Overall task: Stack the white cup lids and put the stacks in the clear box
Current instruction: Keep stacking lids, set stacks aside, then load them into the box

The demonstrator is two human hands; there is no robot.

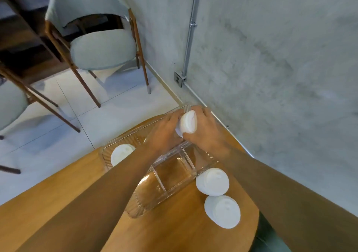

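Both hands hold one stack of white cup lids (188,122) over the far end of the clear box (172,174). My left hand (164,133) grips the stack's left side and my right hand (205,129) curls round its right side. The box is ribbed, has dividers, and lies on the round wooden table (174,232). A white lid stack (121,154) stands in the box's left compartment. Two more lid stacks stand on the table to the right of the box, one near the box (212,182) and one closer to me (222,211).
The grey concrete wall (271,58) runs close behind the table, with a metal conduit and socket (178,79). Two upholstered chairs, one at the back (100,52) and one at the left edge (11,104), stand on the white tiled floor to the left. The table's edge curves near the lid stacks.
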